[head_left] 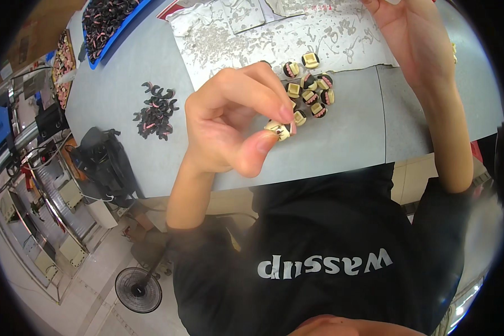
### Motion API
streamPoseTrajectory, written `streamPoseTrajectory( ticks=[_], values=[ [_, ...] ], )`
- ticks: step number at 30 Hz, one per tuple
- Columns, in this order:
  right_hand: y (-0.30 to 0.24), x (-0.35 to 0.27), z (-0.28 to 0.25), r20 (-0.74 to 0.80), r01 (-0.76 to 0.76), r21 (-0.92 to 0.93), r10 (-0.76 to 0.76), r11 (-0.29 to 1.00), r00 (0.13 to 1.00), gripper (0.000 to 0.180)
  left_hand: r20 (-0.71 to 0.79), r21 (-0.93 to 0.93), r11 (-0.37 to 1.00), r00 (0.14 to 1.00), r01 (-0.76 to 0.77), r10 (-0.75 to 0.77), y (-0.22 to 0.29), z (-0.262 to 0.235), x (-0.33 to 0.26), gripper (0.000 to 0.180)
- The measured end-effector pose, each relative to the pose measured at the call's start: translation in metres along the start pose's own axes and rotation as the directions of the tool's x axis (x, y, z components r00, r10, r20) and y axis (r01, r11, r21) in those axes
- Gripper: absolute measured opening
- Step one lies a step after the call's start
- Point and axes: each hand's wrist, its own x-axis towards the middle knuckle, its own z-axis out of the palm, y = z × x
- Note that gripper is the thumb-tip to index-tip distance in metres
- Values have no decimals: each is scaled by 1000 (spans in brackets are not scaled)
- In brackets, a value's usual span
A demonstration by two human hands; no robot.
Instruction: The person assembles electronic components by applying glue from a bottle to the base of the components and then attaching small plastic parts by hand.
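My left hand (235, 117) is raised over the near part of the grey table. Its thumb and forefinger pinch a small cream, black and pink plastic piece (280, 130), with dark marks on its cream side. Just beyond lies a loose group of similar pieces (309, 97), cream blocks joined to black curved parts with pink bumps. My right hand (417, 47) is held up at the upper right, palm partly showing. The top edge of the view cuts off most of its fingers, so whether it holds anything is hidden.
Black and pink curved parts (157, 112) lie heaped at the table's left. A blue tray (89, 53) of similar parts stands at the far left. Spotted white sheets (207, 42) cover the back. A black bag (103, 159) hangs by the left edge; a fan (139, 289) stands below.
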Motion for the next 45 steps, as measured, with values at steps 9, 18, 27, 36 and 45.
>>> streamPoseTrajectory(
  ticks=[9, 18, 27, 36, 45],
  values=[
    [1, 0, -2, 31, -6, 25, 5, 1000, 1000, 22, -7, 94, 992, 996, 86, -86, 5, 3, 3, 14],
    [-2, -1, -1, -16, -29, 0, 29, 1000, 999, 24, -174, -284, 920, 929, 270, -327, 14, -19, 4, 44],
    [-5, 1, -4, 12, -53, 68, 53, 996, 999, 24, 203, 871, 481, 964, -96, -174, 19, -2, 16, 25],
    [-8, 1, -4, -1, -70, 71, 70, 995, 998, 21, 58, 957, 289, 995, -32, -83, 24, -15, 18, 30],
    [-13, 1, -5, 36, -84, 61, 82, 995, 996, 20, -13, 944, 317, 973, 87, -229, 36, -21, 18, 31]
  ],
)
